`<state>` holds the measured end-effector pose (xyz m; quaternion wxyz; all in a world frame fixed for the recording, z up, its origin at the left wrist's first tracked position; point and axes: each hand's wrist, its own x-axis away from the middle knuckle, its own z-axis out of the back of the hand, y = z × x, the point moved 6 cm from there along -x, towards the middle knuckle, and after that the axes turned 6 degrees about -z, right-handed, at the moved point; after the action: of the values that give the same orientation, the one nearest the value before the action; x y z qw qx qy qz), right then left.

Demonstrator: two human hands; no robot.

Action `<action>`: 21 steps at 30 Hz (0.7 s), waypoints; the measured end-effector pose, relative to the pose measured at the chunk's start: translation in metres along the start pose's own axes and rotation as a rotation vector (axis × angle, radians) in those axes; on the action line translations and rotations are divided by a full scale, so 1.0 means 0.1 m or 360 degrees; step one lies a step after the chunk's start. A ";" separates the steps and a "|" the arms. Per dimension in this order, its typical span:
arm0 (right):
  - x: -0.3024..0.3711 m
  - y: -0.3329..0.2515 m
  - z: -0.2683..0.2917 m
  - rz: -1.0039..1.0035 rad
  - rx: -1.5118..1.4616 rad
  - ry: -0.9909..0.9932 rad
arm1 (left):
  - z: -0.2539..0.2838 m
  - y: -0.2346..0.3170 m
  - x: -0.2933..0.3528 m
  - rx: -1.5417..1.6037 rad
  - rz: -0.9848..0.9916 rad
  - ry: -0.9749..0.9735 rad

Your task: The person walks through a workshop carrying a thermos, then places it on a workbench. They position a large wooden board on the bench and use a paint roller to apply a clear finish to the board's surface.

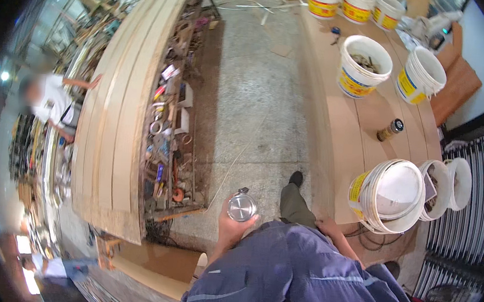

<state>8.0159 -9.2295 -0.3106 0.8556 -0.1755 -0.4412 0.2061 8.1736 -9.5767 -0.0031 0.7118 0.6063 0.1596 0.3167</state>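
Observation:
My left hand (230, 223) is closed around a round silver container (242, 207) with a shiny ringed metal top and a small dark loop at its far side. I hold it in front of my body, above the concrete floor (249, 134); its lower part is hidden beneath the top. My right hand (326, 225) hangs low by my right leg, beside the near left edge of the brown board-topped table (339, 159). Its fingers are small and partly hidden, and I make out nothing in them. Nearest to it on the table is a white bucket (358, 198) with a lid.
More white buckets (354, 86) and a dark bottle (390, 130) stand on the table. To my left, a long plank-topped bench (124, 83) has shelves crowded with tools (165, 144). Another person (56, 100) rests a hand on its far edge. Offcuts (266, 3) litter the far floor.

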 end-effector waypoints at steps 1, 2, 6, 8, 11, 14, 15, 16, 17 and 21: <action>-0.16 -0.27 0.31 -0.0222 -0.0075 0.0034 | -0.05 0.02 -0.17 0.0005 0.0071 0.0015; -0.39 -0.12 0.41 -0.0273 -0.0130 0.0024 | -0.19 0.08 -0.39 -0.0025 0.0042 0.0001; -0.86 -0.35 0.89 -0.0153 -0.0126 0.0020 | -0.58 0.10 -1.14 -0.0113 0.0016 -0.0176; -0.87 -0.32 1.00 -0.0145 -0.0253 0.0128 | -0.91 0.08 -1.51 -0.0105 0.0095 -0.0315; -0.77 -0.50 1.42 -0.0359 -0.0493 0.0033 | -1.37 0.19 -2.10 -0.0358 0.0050 -0.0543; -0.68 -0.28 1.34 -0.0445 -0.0645 0.0115 | -2.06 0.19 -2.65 -0.0411 -0.0045 -0.0770; -0.64 -0.14 1.24 -0.0422 -0.0656 0.0192 | -2.31 0.13 -2.81 -0.0305 -0.0062 -0.0837; -0.54 -0.01 1.13 -0.0509 -0.0739 0.0195 | -2.58 0.09 -2.97 -0.0416 -0.0155 -0.0910; -0.44 0.07 1.03 -0.0589 -0.0818 0.0197 | -2.83 0.07 -3.13 -0.0525 -0.0252 -0.0976; -0.09 0.32 0.57 -0.0909 -0.1250 -0.0025 | -3.83 0.28 -3.51 -0.0373 -0.0323 -0.1298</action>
<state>7.9578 -9.2002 -0.3011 0.7437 -0.3554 -0.5227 -0.2179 7.6695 -9.5091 -0.1133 0.8081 0.5781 -0.1128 -0.0043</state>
